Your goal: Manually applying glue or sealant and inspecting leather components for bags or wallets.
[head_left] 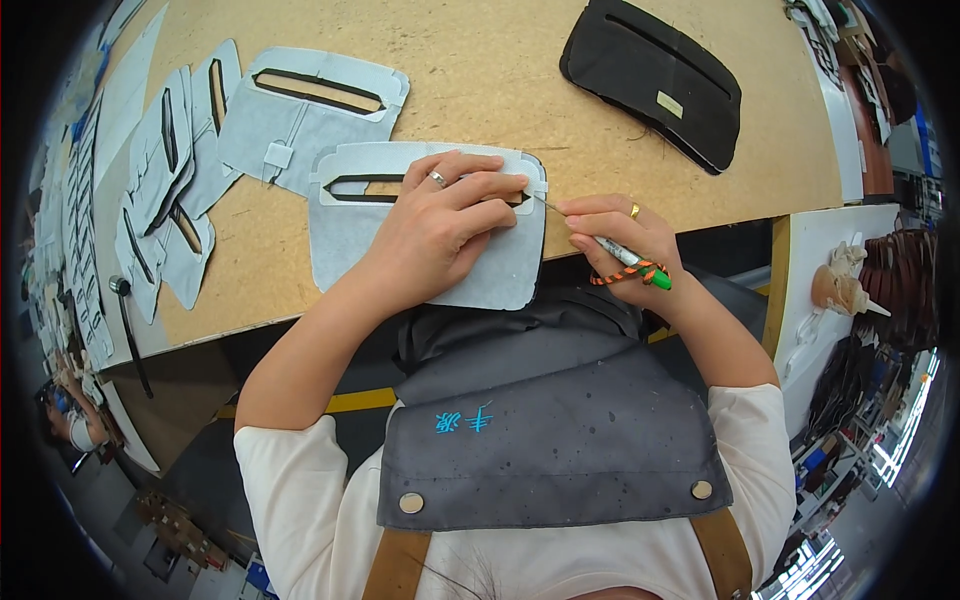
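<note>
My left hand (pixel 440 220) lies flat on a pale grey panel (pixel 345 240) with a long dark slot, pressing it onto the wooden table (pixel 480 90) near the front edge. A ring sits on one finger of that hand. My right hand (pixel 615 235) pinches a thin pointed tool with a green end and orange cord (pixel 635 268). Its fine metal tip reaches the right end of the slot, just by my left fingertips. The panel's lower edge overhangs the table toward my grey apron (pixel 550 420).
A second grey slotted panel (pixel 300 110) lies just behind the first. More grey pieces (pixel 170 190) are stacked at the left. A stack of black slotted panels (pixel 655 80) rests at the back right. A white side surface (pixel 830 290) holds pale shapes at the right.
</note>
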### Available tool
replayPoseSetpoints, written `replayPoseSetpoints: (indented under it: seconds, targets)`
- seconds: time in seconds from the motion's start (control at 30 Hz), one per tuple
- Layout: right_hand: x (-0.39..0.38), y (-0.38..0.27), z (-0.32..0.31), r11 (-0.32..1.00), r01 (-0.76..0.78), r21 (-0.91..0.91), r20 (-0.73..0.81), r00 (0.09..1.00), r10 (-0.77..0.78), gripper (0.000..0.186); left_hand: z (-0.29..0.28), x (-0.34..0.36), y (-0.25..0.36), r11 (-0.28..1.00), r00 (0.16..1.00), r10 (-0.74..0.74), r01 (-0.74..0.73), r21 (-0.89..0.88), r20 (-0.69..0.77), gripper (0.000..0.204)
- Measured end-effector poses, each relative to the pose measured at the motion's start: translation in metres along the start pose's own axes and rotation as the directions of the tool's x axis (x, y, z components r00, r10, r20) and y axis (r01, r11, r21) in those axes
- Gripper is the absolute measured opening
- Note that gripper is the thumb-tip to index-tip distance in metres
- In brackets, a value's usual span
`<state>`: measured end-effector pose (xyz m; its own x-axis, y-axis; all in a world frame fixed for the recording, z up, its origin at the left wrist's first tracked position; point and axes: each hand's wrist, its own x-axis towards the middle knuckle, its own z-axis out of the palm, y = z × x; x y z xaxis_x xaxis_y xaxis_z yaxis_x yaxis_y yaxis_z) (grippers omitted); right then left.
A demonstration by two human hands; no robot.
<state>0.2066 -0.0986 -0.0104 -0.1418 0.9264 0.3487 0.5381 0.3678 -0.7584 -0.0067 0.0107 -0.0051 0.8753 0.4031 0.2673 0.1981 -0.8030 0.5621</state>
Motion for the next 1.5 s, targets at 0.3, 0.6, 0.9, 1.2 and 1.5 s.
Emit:
replayPoseSetpoints:
  seconds: [0.3,0.6,0.9,1.2,1.5]
  targets:
    - [0.01,-0.008,0.003,0.99,-0.075,0.12,-0.044,0.996,0.081,0.012,0.001,0.001,0.004,0.998,0.998,-0.055,0.055,-0.005,-0.025,0.032]
    - [0.017,-0.008,0.005,0.998,-0.059,0.017,-0.007,0.998,0.06,0.01,0.002,0.0,0.005,0.998,0.999,-0.035,0.037,0.042,-0.032,0.034]
    - [0.014,-0.002,0.006,0.98,-0.159,0.122,-0.125,0.977,0.174,0.007,0.001,0.0,0.004,0.998,0.999,-0.033,0.033,0.056,-0.008,0.036]
    - [0.015,-0.006,0.005,0.986,-0.15,0.08,-0.115,0.981,0.158,0.008,-0.002,0.001,0.013,0.98,0.996,-0.082,0.073,0.184,0.041,0.044]
    - [0.013,-0.002,0.007,0.989,-0.115,0.088,-0.138,0.982,0.127,0.007,-0.026,0.01,-0.003,0.944,0.95,-0.308,0.311,0.113,-0.042,0.028]
